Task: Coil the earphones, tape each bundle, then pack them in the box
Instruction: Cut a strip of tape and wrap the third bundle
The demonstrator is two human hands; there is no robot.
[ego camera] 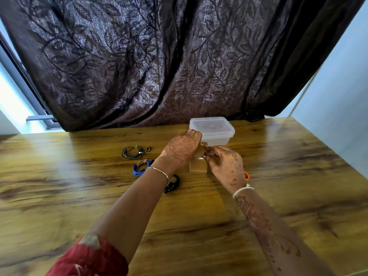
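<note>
While left hand [181, 150] and right hand [226, 166] pinch tape [198, 163], box [212, 130] just beyond them.

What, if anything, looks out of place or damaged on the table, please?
Nothing stands out: the grey bundle, blue bundle and black bundle lie coiled, the lidded box stands upright, left hand and right hand hold a tape strip.

left hand [182, 150]: fingers curled, gripping | right hand [227, 166]: fingers pinching
</note>
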